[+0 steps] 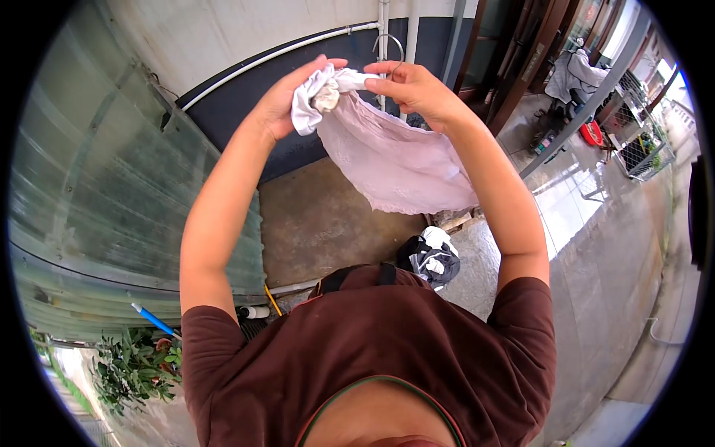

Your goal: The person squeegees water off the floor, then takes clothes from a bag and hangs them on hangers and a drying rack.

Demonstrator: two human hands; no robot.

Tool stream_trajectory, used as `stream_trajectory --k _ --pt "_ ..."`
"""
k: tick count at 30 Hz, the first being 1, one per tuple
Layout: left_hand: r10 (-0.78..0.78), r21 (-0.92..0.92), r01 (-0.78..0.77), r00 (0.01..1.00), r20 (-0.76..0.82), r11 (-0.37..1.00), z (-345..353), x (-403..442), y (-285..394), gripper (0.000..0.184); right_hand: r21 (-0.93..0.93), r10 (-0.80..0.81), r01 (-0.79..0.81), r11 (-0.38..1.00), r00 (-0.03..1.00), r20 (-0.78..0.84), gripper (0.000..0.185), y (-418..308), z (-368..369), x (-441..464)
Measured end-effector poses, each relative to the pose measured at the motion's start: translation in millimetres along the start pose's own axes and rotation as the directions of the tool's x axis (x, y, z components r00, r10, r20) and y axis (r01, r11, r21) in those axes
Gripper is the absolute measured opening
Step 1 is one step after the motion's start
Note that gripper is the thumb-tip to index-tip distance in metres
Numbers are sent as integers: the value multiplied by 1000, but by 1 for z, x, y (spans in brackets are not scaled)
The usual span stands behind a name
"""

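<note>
A thin, pale pink garment (398,160) is held up in front of me between both hands, its lower part hanging loose toward the right. My left hand (279,103) is closed around a bunched, whitish part of it. At the other end of the bunch, the fingers of my right hand (421,93) pinch the cloth. A thin metal hanger hook (402,51) rises just above my right hand; the rest of the hanger is hidden, and I cannot tell whether the fingers grip it too.
Black and white clothes (432,259) lie in a pile below. A translucent corrugated panel (112,171) stands on the left, above a leafy plant (138,369). White pipes (275,59) run along the wall. At the right are a grey post (585,97), a red basin (592,134) and a wire cage (640,153).
</note>
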State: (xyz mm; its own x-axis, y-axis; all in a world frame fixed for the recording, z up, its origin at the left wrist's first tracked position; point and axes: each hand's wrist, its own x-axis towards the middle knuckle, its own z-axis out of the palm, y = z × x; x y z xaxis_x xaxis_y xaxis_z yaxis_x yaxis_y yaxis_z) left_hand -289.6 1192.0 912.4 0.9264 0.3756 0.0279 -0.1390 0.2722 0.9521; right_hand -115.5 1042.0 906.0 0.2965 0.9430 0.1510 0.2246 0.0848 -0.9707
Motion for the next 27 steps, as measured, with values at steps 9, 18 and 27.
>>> stream_trajectory --k 9,18,27 --pt "-67 17 67 997 37 998 -39 -8 -37 39 178 11 4 984 996 -87 18 10 -23 8" --pt "-9 285 60 984 -177 957 -28 -23 -46 36 217 68 -57 974 997 -41 22 -4 -35 2" --pt "124 545 -31 983 -134 838 11 -3 -55 22 150 24 -27 988 999 24 25 0 -8 1"
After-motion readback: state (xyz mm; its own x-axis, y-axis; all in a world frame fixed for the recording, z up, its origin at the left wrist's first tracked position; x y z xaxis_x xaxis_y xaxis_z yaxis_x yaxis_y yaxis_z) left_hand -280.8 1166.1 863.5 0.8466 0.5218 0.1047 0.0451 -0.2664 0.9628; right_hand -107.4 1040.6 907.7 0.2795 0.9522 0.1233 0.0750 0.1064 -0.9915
